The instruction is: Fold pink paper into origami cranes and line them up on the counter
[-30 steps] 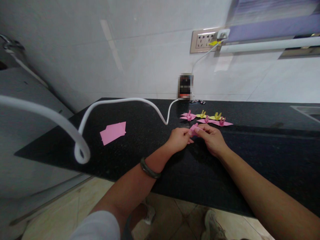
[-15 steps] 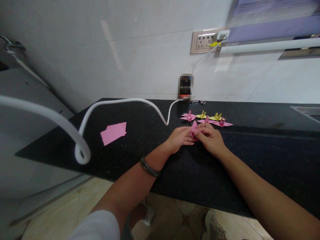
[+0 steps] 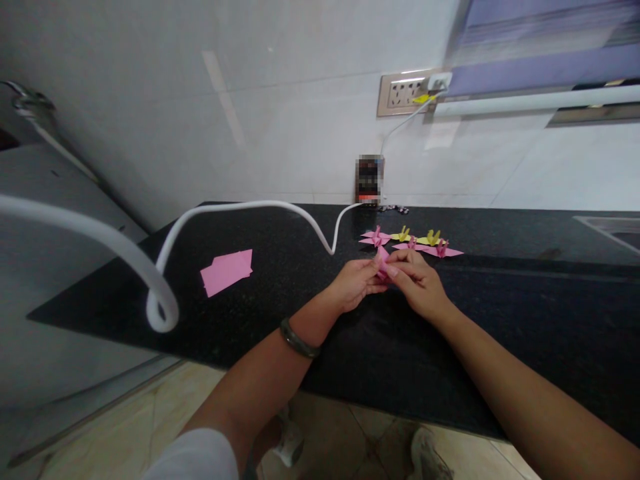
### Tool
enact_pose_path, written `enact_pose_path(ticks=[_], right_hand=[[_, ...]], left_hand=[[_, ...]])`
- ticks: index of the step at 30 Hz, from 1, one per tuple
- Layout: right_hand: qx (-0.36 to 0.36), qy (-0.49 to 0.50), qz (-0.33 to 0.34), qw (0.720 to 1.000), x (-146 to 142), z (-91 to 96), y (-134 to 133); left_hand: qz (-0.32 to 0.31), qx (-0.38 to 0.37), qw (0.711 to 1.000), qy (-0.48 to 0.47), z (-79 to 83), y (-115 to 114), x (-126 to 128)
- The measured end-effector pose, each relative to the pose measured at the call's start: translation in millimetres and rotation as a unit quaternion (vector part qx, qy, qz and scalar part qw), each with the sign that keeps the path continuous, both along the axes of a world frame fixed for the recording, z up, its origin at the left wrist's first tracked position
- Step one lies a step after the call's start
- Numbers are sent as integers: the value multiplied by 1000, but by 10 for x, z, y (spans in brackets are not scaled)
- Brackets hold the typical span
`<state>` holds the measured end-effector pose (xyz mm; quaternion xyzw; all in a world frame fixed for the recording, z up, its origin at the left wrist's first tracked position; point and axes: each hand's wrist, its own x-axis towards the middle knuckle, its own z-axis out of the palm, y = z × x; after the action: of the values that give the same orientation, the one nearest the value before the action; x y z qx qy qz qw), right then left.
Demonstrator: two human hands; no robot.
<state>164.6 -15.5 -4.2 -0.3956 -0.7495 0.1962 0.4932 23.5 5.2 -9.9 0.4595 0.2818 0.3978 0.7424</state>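
Head view is pretty smeared up top, so the purple stuff in the upper right corner is anyone's guess, and the little dark gadget (image 3: 369,180) leaning on the wall is blurred out completely. The pink paper piece (image 3: 383,263) is mostly buried between the fingers, only a small folded tip pokes up, so I can't tell how far along the folding is. Colour is a bright pink, looks creased and narrow.

Left hand (image 3: 354,285) pinches it from the left with thumb and fingertips closed on it, right hand (image 3: 417,283) pinches it from the other side, same deal. Both hands sit just above the black desk (image 3: 500,307), near the middle of it. There's a dark bracelet (image 3: 298,339) on the left wrist.

Just behind the hands is a row of finished paper cranes (image 3: 411,241), pink and yellow, too small to count reliably. Off to the left lies a flat pink paper stack (image 3: 227,271), well apart from the hands. A thick white hose (image 3: 160,267) loops across the desk, its left end cut off by the frame edge. The wall socket (image 3: 407,94) has a thin cable running down.
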Motion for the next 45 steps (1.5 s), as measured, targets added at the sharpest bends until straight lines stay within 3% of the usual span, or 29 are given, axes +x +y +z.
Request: enact_pose_path(ticks=[7,10,13,17,24,27,32,40,45], right_hand=[[-4,48,-39,998,-12,-1,-2],[-56,156,-72,983,-7,-43,65],[-148,240,-48,958,-5,-70,114],[-201,201,8,959,-17,-78,104],[-187,179,-8,966,-21,-88,87],[-194,192,0,962,-27,-71,82],[-258,172,28,950,-45,-46,52],[-294,111,63,947,-55,-60,36],[-259,128,-4,958,-19,-120,96]], left_hand=[[-4,-2,1000,14,3,8,-10],[-3,11,1000,27,13,-3,1],[8,29,999,40,4,-9,14],[44,53,993,98,-30,2,17],[62,120,972,190,-13,-15,-11],[110,166,953,227,9,-17,-21],[205,185,934,225,-19,30,-23],[268,202,919,208,-2,57,-23],[273,193,906,258,60,33,-33]])
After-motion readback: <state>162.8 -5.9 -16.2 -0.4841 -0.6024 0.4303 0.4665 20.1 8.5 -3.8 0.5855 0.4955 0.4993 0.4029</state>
